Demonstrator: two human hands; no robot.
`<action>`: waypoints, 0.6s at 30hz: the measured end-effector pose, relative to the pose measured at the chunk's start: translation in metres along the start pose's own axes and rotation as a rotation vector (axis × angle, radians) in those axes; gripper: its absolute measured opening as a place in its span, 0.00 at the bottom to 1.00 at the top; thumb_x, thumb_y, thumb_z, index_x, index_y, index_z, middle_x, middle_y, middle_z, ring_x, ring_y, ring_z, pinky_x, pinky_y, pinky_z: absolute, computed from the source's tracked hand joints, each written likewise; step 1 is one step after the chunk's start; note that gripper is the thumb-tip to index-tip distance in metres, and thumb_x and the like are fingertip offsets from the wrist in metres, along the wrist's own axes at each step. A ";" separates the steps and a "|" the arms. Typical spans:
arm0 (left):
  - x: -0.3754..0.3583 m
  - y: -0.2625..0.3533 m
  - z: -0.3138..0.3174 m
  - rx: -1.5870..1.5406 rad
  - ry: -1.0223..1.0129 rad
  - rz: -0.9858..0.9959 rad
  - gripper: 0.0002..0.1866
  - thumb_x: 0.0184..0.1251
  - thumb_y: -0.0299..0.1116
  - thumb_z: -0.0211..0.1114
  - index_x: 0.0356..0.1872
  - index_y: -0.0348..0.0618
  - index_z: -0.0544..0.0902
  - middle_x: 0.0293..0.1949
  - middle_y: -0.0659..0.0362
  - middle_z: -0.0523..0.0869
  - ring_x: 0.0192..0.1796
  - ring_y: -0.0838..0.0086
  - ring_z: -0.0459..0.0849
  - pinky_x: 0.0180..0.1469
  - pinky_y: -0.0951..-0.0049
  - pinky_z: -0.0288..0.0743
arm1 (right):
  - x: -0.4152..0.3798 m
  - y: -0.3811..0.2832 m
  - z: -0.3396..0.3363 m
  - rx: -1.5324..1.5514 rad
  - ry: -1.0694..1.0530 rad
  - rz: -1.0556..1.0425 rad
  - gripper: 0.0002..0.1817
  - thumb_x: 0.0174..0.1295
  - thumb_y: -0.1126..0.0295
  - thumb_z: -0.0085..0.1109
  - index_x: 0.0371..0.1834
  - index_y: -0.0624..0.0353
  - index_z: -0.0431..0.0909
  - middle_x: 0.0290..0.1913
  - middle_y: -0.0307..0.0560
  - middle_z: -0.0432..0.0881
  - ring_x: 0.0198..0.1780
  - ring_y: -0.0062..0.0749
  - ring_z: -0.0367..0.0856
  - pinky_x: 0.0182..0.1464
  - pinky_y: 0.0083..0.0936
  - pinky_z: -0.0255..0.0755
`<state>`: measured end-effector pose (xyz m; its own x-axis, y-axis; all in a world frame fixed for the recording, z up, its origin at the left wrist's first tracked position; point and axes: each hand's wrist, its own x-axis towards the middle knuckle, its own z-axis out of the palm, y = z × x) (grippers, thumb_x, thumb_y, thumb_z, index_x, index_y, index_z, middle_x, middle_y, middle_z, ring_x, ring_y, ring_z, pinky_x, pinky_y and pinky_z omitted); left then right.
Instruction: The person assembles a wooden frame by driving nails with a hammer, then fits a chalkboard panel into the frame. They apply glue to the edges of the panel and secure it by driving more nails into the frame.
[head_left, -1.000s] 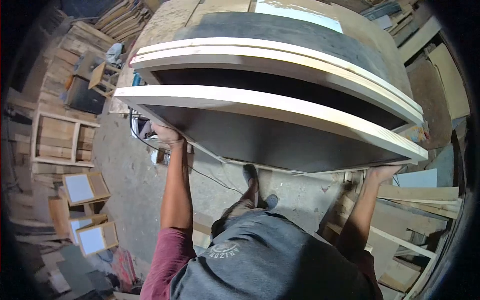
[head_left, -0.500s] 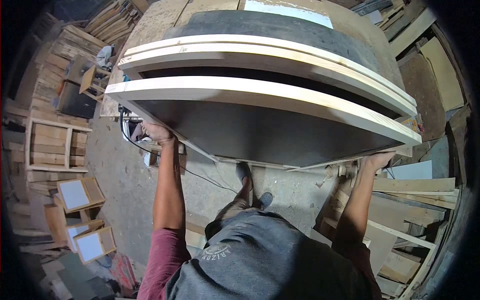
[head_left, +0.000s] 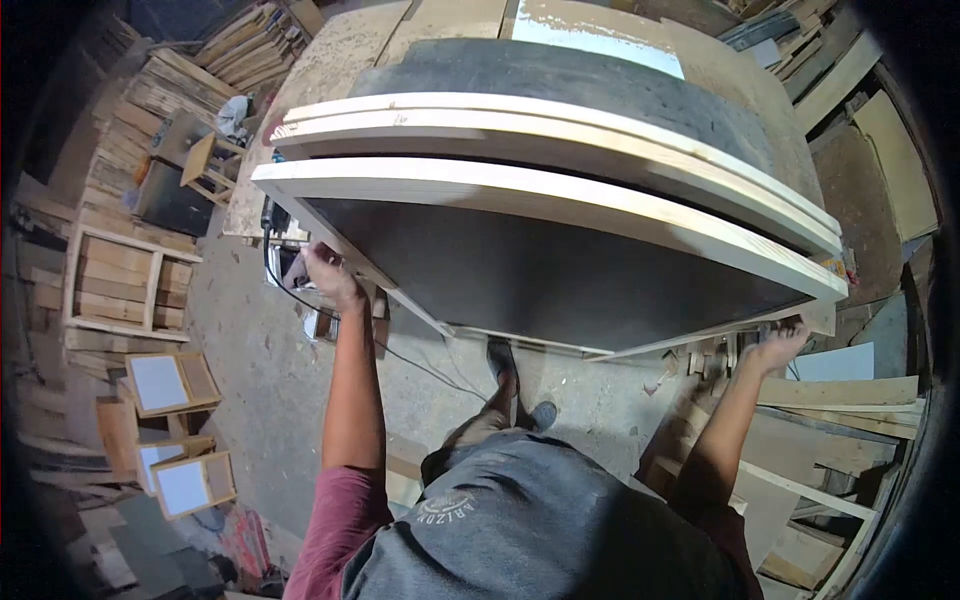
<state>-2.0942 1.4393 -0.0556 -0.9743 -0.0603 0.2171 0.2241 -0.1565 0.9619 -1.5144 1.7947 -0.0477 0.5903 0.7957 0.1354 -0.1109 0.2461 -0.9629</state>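
A large wooden frame (head_left: pixel 600 200) with a dark panel (head_left: pixel 540 270) stands tilted in front of me, against more pale frames (head_left: pixel 560 122) behind it. My left hand (head_left: pixel 333 278) is beside its left edge, fingers loosely bent and pointing up, holding nothing that I can see. Near the lower right corner is my right hand (head_left: pixel 778 348), slightly below the frame, with its fingers partly curled and loose. Both hands look apart from the wood, though the fingertips are small and a little blurred.
Behind the frames is a worktable (head_left: pixel 350 45) bearing a dark sheet (head_left: pixel 560 70). A black cable (head_left: pixel 400 355) runs across the floor at left. Small white-panelled frames (head_left: pixel 160 383) lie at lower left, and boards (head_left: pixel 840 392) are stacked at right.
The front frame has tipped back closer to the frames behind it, narrowing the gap. Both hands have come off its edges and dropped slightly.
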 end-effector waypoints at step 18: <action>-0.256 -0.146 -0.335 1.074 -0.945 -1.120 0.23 0.61 0.54 0.61 0.41 0.41 0.79 0.31 0.55 0.84 0.28 0.68 0.82 0.31 0.66 0.77 | -0.215 0.191 -0.278 -0.889 -1.133 0.901 0.14 0.62 0.54 0.57 0.31 0.53 0.76 0.25 0.43 0.81 0.18 0.28 0.75 0.18 0.25 0.67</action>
<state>-1.8691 1.1472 -0.3073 -0.4066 0.1929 -0.8930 -0.2124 0.9307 0.2977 -1.4402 1.5169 -0.3256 -0.2741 0.5632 -0.7795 0.6141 -0.5213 -0.5926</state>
